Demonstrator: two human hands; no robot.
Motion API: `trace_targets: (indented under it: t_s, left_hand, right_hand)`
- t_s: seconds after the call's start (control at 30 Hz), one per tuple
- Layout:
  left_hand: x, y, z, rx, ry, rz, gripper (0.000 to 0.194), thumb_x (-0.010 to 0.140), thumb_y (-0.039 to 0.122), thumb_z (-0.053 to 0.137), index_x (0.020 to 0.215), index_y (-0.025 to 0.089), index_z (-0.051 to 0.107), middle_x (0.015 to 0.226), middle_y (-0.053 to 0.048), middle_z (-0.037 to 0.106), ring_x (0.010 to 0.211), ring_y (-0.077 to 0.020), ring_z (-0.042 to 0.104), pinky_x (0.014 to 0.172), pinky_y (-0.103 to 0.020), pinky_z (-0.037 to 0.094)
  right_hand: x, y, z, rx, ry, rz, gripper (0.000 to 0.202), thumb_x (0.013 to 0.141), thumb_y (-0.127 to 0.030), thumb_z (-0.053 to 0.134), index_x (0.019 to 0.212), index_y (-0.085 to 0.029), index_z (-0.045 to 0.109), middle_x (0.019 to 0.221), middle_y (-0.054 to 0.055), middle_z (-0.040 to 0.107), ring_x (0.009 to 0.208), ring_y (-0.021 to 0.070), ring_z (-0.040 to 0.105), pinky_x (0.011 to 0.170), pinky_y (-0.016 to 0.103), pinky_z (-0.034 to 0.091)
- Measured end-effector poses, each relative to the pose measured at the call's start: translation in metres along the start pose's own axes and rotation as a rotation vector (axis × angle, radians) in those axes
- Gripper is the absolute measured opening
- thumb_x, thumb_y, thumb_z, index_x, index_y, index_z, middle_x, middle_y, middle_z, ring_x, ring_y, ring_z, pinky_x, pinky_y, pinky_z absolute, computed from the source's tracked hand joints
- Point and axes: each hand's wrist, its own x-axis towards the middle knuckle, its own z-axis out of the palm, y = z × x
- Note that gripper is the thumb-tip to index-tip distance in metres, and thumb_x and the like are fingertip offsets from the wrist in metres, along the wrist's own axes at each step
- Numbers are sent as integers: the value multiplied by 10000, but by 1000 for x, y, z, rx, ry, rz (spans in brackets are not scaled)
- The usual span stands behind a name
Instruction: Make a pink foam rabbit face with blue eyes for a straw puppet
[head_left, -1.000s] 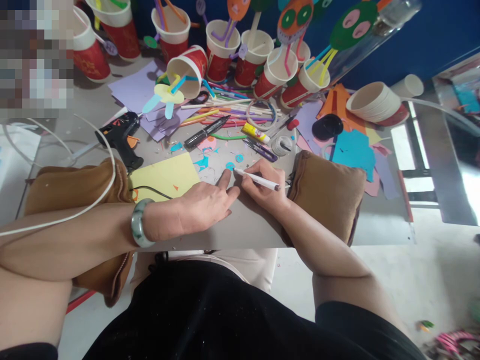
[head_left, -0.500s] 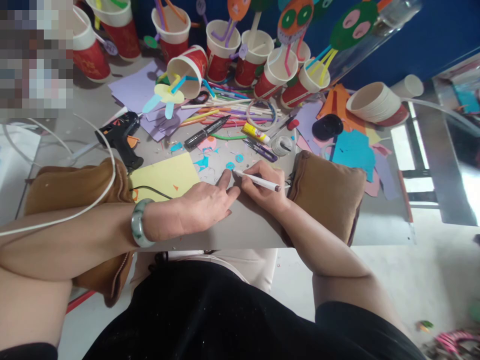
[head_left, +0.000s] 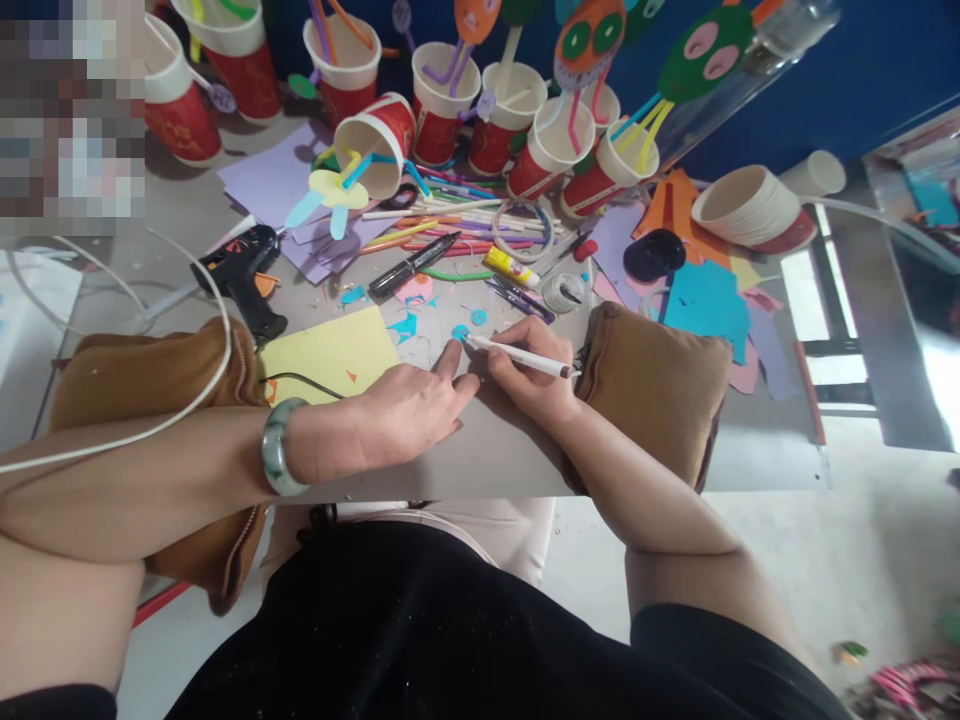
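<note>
Two small blue paper discs point(head_left: 460, 331) lie on the grey desk point(head_left: 495, 450); the left hand point(head_left: 412, 405) rests flat, its forefinger pinning the nearer disc, while the right hand point(head_left: 529, 372) pinches one white pen point(head_left: 521, 356) with its tip at that disc. One brown cushion point(head_left: 660, 385) sits beside the right wrist, another under the left forearm, and beyond lie one black glue gun point(head_left: 244, 275) and one yellow sheet point(head_left: 330, 352).

Right hand point(head_left: 534, 378) shifts slightly left; white pen point(head_left: 517, 356) now tilts flatter, its rear end swung right toward the brown cushion point(head_left: 660, 385), tip nearer the blue paper circle point(head_left: 460, 332).
</note>
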Motion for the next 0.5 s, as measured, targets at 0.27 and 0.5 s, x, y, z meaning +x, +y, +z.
trace_targets:
  t_s: [0.27,0.5]
  left_hand:
    - [-1,0,4,-9,28,6,476,1053,321,521,1494,142,501,1672,-349,362,806,-271,793,643,-366,597]
    - [0,0,1,-20,-1,5,481,1046,346,553,1474,132,512,1672,-358,354,821,-293,798,656,-378,602]
  right_hand:
    - [1,-1,2,35,-52,88,196,921,-412,677,862,-226,679,751,21,753,627,160,657,588,292,521]
    - [1,0,3,83,-60,86,197,932,-411,695,876,-222,693,771,24,770,643,163,676,601,290,529]
